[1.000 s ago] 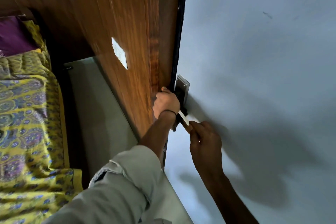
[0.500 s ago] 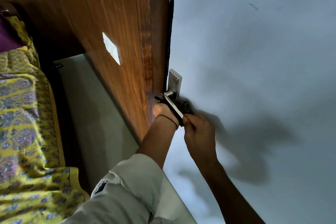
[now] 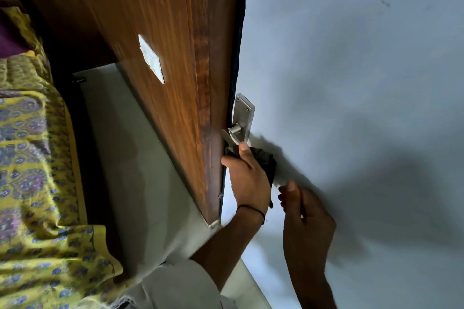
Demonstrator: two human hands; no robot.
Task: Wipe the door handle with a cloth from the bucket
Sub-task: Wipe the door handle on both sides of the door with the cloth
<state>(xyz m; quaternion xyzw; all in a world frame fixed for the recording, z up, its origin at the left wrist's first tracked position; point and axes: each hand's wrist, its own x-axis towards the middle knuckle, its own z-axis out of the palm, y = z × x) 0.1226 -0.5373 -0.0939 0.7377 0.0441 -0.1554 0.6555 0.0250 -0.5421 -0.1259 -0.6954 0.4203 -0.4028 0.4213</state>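
A silver lever door handle (image 3: 232, 134) on a steel backplate (image 3: 243, 114) sits at the edge of the pale grey door (image 3: 351, 83). My left hand (image 3: 248, 178) grips a dark cloth (image 3: 265, 158) and presses it against the lower end of the lever. The cloth bunches out to the right of the hand. My right hand (image 3: 306, 218) hovers just below and to the right, fingers loosely curled, apart from the handle and holding nothing that I can see. No bucket is in view.
A brown wooden panel (image 3: 163, 45) with a white switch plate (image 3: 152, 59) stands left of the door edge. A bed with a yellow patterned cover (image 3: 32, 183) lies at the left. Pale floor (image 3: 130, 158) runs between them.
My right hand has let go of the lever's tip and dropped away to the lower right. My left hand with the cloth has slid down along the lever, baring its upper part.
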